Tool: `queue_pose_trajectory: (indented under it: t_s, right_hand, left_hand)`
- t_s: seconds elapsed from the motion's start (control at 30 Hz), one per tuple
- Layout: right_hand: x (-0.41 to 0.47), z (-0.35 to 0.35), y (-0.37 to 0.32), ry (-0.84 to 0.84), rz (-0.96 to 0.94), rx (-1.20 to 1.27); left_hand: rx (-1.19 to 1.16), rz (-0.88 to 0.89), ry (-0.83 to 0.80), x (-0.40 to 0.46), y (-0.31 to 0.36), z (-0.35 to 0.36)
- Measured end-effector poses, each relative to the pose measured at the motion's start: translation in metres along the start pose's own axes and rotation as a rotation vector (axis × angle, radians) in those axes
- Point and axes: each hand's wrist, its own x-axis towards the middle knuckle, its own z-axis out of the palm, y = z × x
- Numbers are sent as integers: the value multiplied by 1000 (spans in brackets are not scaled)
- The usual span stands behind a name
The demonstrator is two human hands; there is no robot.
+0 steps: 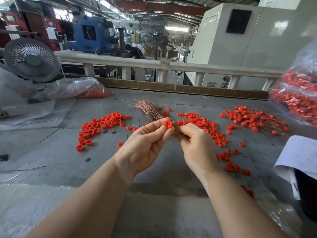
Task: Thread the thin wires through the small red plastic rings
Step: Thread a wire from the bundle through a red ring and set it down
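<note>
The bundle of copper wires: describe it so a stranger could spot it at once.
Start at the grey table and look just beyond the left hand, between the two big scatters of red rings. The bundle of copper wires lies there, fanning away from the person. It is the only pinkish, hair-like sheaf among round red plastic pieces.

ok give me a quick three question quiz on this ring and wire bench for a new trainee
1. True or false: the left hand pinches a red ring.
2. Where does the bundle of wires lie? A) beyond the hands B) inside a bag C) on the small fan
3. Fill in: the rings that already carry wires lie on the table to the ____ of the hands.

Key: 1 true; 2 A; 3 right
</note>
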Motion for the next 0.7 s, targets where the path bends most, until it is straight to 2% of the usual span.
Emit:
queue_pose_trajectory:
  t_s: [0.23,0.37,0.43,0.57,0.7]
  right_hand:
    - [-3,3,-4,-99,81,8]
    - [-3,5,-1,-175,135,-106]
    - [-1,4,3,-70,170,-188]
    - [8,-12,11,310,409,-138]
    - [10,-16,18,325,545,-155]
  left_hand:
    - [4,-5,-10,0,0,0]
    - [8,10,69,1,0,-4]
    - [21,9,137,3,0,-5]
    - [95,1,198,4,-3,-8]
    - [182,13,235,5,-5,-9]
